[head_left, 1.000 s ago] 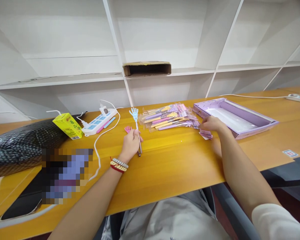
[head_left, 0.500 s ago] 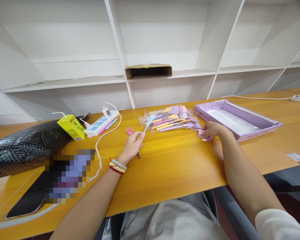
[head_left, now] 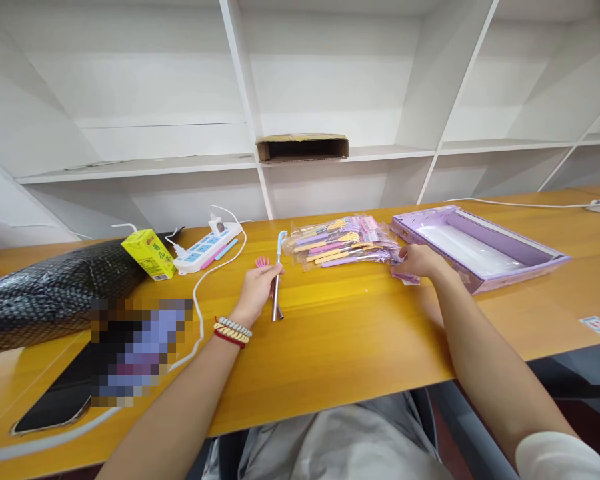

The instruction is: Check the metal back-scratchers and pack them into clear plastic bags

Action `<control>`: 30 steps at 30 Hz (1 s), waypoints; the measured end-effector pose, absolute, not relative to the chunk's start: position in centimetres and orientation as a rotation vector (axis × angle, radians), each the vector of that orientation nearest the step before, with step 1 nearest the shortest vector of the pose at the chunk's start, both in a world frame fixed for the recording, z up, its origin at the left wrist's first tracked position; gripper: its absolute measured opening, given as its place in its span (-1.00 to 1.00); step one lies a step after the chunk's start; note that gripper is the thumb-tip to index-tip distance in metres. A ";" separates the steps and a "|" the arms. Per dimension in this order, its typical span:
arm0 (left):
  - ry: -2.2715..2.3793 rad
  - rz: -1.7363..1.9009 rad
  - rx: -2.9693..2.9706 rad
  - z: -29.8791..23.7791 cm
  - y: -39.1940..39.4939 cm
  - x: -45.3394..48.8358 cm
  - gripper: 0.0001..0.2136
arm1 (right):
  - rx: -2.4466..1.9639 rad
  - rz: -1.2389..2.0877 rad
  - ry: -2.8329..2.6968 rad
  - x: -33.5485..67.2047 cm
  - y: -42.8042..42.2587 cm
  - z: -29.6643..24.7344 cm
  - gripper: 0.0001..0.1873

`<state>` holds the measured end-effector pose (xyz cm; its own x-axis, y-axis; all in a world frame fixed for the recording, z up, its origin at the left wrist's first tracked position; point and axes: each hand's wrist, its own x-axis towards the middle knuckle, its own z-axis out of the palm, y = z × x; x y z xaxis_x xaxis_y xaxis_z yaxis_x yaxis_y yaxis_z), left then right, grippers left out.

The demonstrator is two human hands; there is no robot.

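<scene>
My left hand (head_left: pixel 258 291) pinches a back scratcher with a light blue head (head_left: pixel 281 239) by its silver metal shaft. Under that hand lies a pink back scratcher (head_left: pixel 262 262), its middle covered by my fingers. My right hand (head_left: pixel 416 261) is closed on a pink-purple printed packet (head_left: pixel 406 277) at the right end of the pile. The heap of plastic-wrapped back scratchers (head_left: pixel 343 245), with yellow, purple and pink handles, sits between my two hands.
Right of the pile stands an open purple box (head_left: pixel 525 270). A white power strip (head_left: pixel 207 248), its cable, a yellow drink carton (head_left: pixel 149 255), a black wrapped bundle (head_left: pixel 65 287) and a dark phone (head_left: pixel 55 393) are at left. A cardboard box (head_left: pixel 303 148) rests on the shelf behind.
My left hand has turned the blue back scratcher more upright and moved slightly left and down, showing its lower shaft. My right hand keeps its grip on the packet, which has shifted slightly left.
</scene>
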<state>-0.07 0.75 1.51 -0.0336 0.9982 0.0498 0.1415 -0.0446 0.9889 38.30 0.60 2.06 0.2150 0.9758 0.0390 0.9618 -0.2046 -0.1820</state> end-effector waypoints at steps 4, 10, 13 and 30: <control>1.181 1.170 1.225 1.4 0.6 0.1 -0.66 | -1.961 0.103 -1.857 35.4 0.3 2.0 -0.68; 1.033 0.951 1.373 1.6 -0.9 1.5 -0.67 | -1.310 0.414 -2.123 27.6 -1.5 1.4 -0.65; 0.941 0.726 1.597 2.0 -2.1 2.1 -0.66 | -1.136 0.728 -2.151 24.8 -2.7 0.8 -0.55; 1.310 1.216 2.017 1.2 0.3 1.4 -0.73 | -0.720 1.575 -1.201 25.4 -2.0 0.1 -0.57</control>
<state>1.41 0.30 1.18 0.1630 0.8868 0.4323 0.4970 -0.4524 0.7405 25.36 -2.00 0.07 -0.3350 0.9364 0.1041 -0.3482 -0.0204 -0.9372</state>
